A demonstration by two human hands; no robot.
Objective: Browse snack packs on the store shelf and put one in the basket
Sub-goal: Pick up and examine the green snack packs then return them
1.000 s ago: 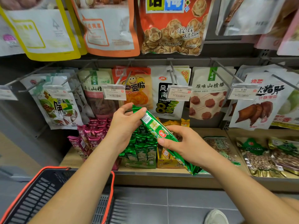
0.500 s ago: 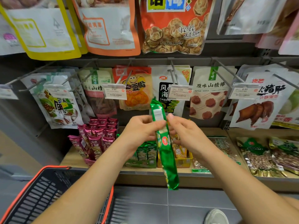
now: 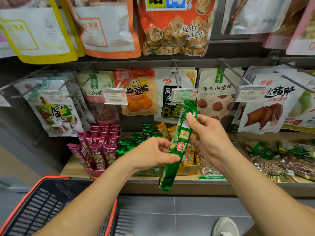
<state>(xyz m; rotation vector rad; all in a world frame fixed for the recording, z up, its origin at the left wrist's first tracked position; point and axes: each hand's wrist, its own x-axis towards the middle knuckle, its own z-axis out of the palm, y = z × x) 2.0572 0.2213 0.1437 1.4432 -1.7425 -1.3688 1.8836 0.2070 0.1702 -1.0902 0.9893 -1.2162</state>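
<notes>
Your left grip [image 3: 153,154] pinches the long green foil snack pack [image 3: 181,145] at its middle, your right grip [image 3: 210,138] near its top.

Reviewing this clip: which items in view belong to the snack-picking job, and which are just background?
Job: green snack pack, gripped by left hand and right hand; basket; shelf.
Background: pink packs; price tag; orange pouch hanging above; shoe on the floor.
</notes>
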